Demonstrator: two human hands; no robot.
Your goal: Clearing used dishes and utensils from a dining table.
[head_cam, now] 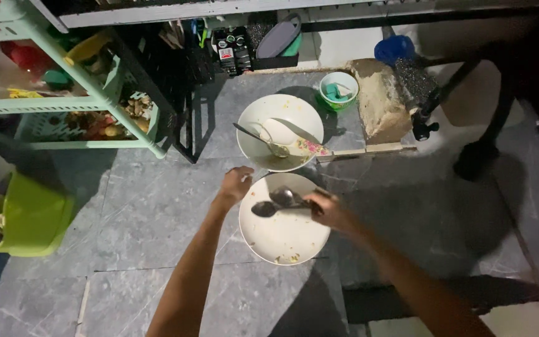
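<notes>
Spoons [279, 203] clamped in right hand [332, 212]; left hand [235, 185] grips white plate [282, 240] rim.

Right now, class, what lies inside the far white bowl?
Inside the far white bowl lie a spoon, a knife and brownish leftovers; the bowl's base beneath them is covered.

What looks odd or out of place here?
Two dirty white plates sit on the floor. The far plate holds a spoon and a knife; the near plate has food scraps. The right hand holds two spoons; the left hand grips the near rim.
</notes>
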